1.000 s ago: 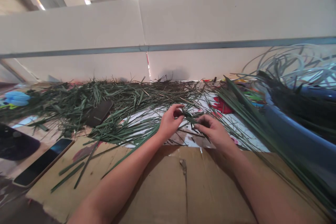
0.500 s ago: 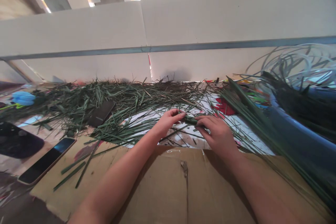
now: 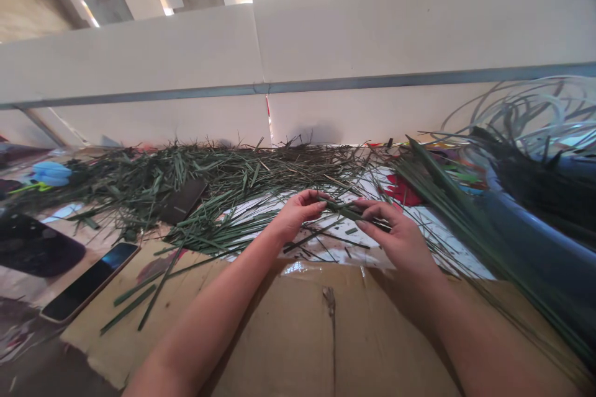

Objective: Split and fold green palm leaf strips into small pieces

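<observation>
Between my two hands is a small dark green piece of folded leaf (image 3: 344, 209), just above the white sheet. My left hand (image 3: 305, 208) pinches its left end between thumb and fingers. At its right end, the fingers and thumb of my right hand (image 3: 384, 221) are closed on it. A heap of green leaf strips (image 3: 233, 170) spreads behind and to the left of my hands. Small green cuttings and thin strips lie on the white sheet (image 3: 451, 242) under them.
Brown cardboard (image 3: 284, 335) lies in front, under my forearms. A phone (image 3: 88, 282) and dark case (image 3: 40, 245) are at left. At right, long leaves (image 3: 465, 236) lean by a blue tub (image 3: 535, 223). A white panel wall (image 3: 372, 31) stands behind.
My right hand has moved slightly right, away from my left hand, so more of the leaf piece shows between them. The whole view has shifted a little.
</observation>
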`<state>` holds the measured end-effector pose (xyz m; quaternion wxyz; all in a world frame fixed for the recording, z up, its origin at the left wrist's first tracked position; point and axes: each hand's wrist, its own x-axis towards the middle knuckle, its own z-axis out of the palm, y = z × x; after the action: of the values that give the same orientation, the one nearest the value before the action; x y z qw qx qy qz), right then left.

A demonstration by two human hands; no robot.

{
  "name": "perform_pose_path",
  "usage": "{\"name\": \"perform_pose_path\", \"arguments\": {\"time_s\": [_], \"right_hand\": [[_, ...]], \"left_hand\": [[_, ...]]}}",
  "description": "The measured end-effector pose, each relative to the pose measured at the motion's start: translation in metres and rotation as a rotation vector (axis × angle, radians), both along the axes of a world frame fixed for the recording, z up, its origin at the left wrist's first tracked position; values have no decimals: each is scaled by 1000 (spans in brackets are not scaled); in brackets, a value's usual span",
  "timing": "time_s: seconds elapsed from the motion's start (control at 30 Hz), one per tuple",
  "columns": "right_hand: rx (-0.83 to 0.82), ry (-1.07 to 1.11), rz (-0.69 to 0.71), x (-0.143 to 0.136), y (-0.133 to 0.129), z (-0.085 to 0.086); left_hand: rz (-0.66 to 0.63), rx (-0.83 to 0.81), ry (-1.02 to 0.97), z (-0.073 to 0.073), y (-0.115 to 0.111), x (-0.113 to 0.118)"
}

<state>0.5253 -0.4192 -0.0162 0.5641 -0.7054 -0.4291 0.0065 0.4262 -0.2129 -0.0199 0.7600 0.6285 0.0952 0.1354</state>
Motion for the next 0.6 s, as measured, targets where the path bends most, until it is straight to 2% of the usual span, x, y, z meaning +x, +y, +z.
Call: {"name": "perform_pose_path", "arguments": {"time_s": [0.17, 0.3, 0.43, 0.6], "right_hand": [[73, 51, -48, 1, -2, 5], [78, 162, -79, 0, -2, 5], [106, 259, -19, -3, 1, 0], [43, 142, -27, -4, 2, -6]], "left_hand": [[67, 58, -54, -1, -3, 2], [66, 94, -94, 2, -9, 4], [47, 94, -106, 3, -14, 4], [23, 87, -103, 3, -18, 5]]}}
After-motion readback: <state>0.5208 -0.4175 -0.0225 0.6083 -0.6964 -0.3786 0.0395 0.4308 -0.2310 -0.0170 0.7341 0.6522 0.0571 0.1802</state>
